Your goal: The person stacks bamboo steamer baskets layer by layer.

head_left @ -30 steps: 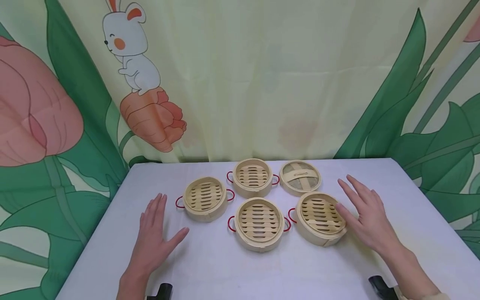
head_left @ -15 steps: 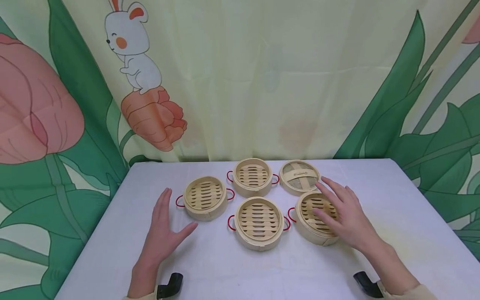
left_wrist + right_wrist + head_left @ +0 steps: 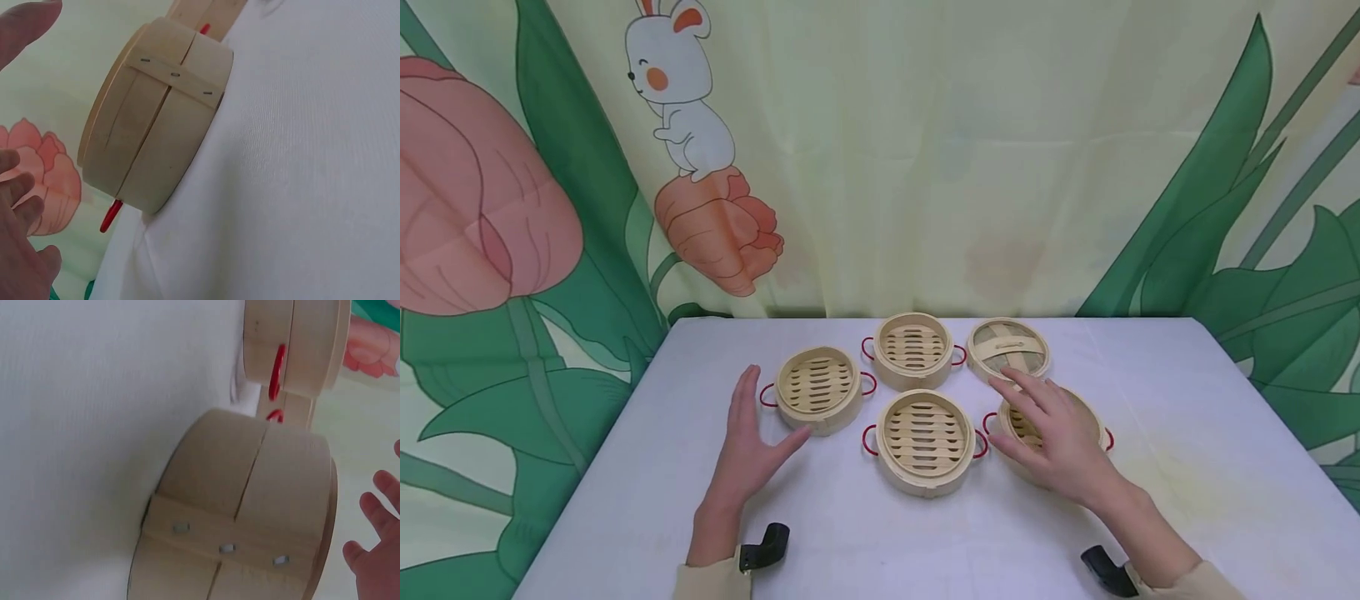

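My left hand, fingers straight and thumb spread, is just left of and in front of the left bamboo steamer basket, holding nothing. In the left wrist view that basket's stapled side stands apart from the fingers. My right hand hovers over the right steamer basket, covering much of its slatted floor; its fingers are spread and its fingertips overlap the near edge of the bamboo lid. In the right wrist view the fingers are beside that basket's rim, apart from it.
Two more steamer baskets with red handles stand between the hands, one in front and one behind. All are on a white-covered table. A curtain printed with a rabbit and leaves hangs behind the table's far edge.
My right hand has moved left, from beside the right basket to over it. My left hand has moved slightly right, closer to the left basket. The baskets stay in place.
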`<state>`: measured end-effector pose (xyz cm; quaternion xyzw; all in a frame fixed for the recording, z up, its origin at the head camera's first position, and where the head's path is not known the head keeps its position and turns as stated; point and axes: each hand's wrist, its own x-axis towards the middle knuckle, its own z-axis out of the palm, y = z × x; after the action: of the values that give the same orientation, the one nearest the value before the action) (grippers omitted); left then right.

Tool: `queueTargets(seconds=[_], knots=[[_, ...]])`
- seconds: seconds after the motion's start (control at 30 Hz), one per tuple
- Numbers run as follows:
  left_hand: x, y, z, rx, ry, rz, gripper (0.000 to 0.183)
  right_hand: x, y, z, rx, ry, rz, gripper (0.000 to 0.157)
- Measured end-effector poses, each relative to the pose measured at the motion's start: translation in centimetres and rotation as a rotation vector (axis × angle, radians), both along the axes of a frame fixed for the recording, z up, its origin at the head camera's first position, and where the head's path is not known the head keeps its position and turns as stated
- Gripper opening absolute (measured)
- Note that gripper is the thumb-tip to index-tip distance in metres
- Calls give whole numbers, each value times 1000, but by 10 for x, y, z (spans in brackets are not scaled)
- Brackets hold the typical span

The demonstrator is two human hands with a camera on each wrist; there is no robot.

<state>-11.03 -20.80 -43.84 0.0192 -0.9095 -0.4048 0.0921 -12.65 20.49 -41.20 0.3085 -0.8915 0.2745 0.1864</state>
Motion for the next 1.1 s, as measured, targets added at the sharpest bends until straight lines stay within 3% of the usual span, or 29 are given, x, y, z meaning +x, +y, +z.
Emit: queueTargets(seconds=[0.47, 0.83, 1.1], knots=[[-11, 3, -11, 109, 1, -2, 117, 5, -32, -12, -9, -46, 185, 69], [-22, 4, -19, 185, -6, -14, 114, 8, -43, -21, 42, -54, 254, 67], [-28, 6, -26, 212, -10, -27, 115, 8, -47, -27, 62, -3, 286, 66]])
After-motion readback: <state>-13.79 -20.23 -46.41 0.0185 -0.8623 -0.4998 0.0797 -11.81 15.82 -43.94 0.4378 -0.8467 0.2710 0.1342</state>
